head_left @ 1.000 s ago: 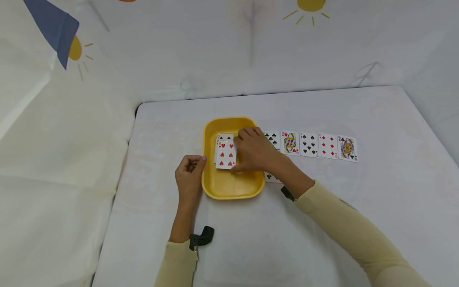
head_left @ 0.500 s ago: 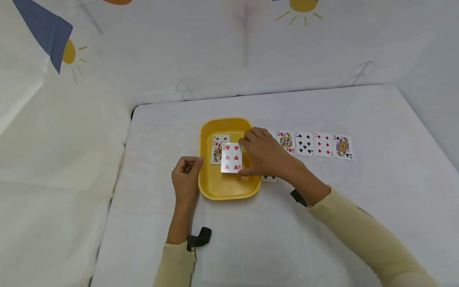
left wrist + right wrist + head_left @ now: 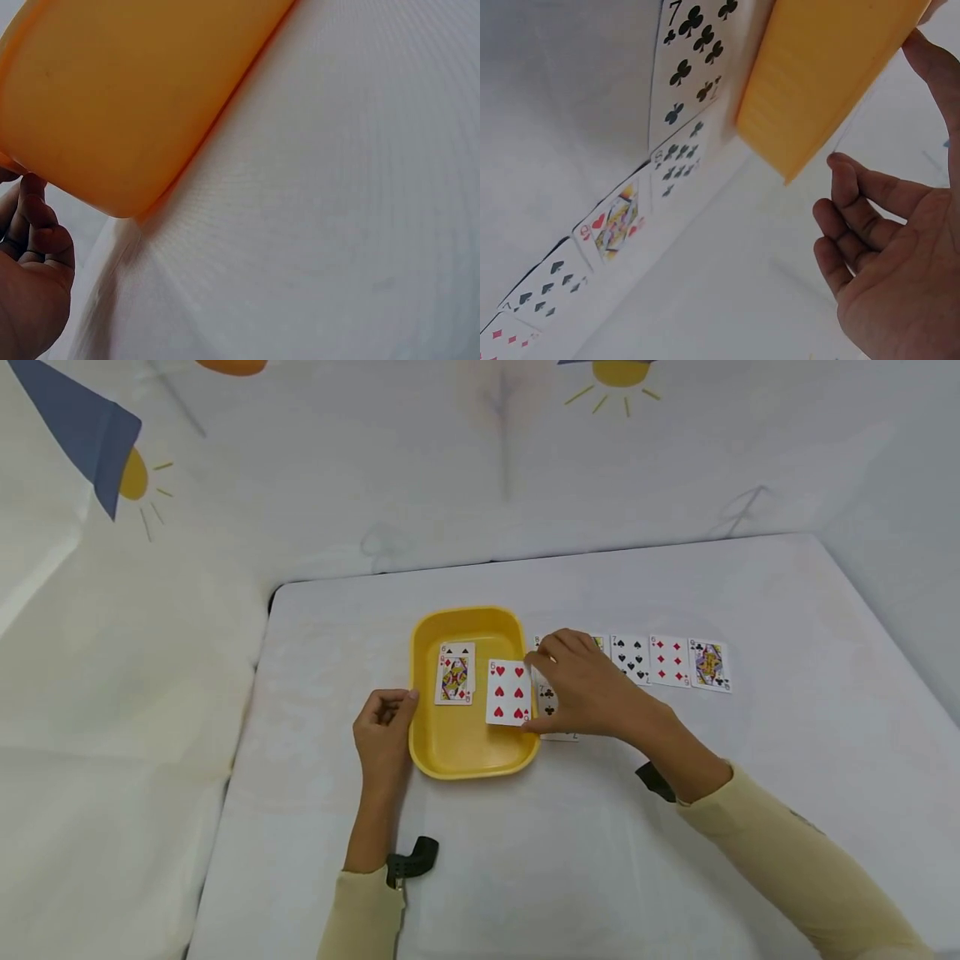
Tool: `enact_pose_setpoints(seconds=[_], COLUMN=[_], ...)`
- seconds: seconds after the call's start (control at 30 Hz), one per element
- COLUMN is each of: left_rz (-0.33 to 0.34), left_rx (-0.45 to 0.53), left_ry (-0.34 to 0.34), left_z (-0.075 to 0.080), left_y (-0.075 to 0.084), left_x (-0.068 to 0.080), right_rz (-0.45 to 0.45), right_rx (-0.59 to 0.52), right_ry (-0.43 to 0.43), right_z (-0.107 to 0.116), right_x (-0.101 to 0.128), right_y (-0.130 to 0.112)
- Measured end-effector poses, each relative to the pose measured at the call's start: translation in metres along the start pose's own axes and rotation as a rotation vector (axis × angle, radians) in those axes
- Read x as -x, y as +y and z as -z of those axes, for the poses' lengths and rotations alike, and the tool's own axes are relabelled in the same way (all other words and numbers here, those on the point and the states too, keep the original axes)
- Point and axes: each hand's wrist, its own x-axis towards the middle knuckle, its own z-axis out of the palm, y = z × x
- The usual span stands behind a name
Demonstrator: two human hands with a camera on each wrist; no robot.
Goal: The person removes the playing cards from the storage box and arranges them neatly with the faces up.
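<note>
Yellow plastic takes up most of what we see at the left: the tray (image 3: 467, 752) sits on the white table (image 3: 525, 860), and our left hand (image 3: 384, 731) rests against its near left wall, fingers loosely curled and gripping nothing (the left wrist view shows only the thumb tip meeting the rim, the rest of the hand cut off). Inside the tray lies a queen of hearts (image 3: 455, 678) on top of another card, of which we make out just two black pips at the upper edge. Further right, the six of hearts (image 3: 509, 692) is held face up above the tray's right side, pinched at its right edge by our right hand (image 3: 592, 693). From the right wrist view that card appears only as a thin edge, so its face is unreadable there. Under this hand a seven of clubs (image 3: 690, 64) lies on the table just beside the tray, mostly covered in the head view. Beyond it runs a row of cards (image 3: 671, 662); the hand hides its first ones.
</note>
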Motion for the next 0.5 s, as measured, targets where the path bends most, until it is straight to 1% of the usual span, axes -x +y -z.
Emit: enact_pose_setpoints(seconds=[0.1, 0.3, 0.5], left_rz=[0.006, 0.011, 0.011], left_rx=[0.01, 0.002, 0.001], left_ry=[0.002, 0.005, -0.001], left_z=[0.001, 0.003, 0.006], left_y=[-0.001, 0.001, 0.001], left_x=[0.0, 0.0, 0.0], right_rz=[-0.002, 0.001, 0.004], right_rx=[-0.004, 0.005, -0.006], right_ry=[0.016, 0.06, 0.077], right_z=[0.001, 0.004, 0.005], right_x=[0.006, 0.015, 0.026], right_y=[0.005, 0.013, 0.021])
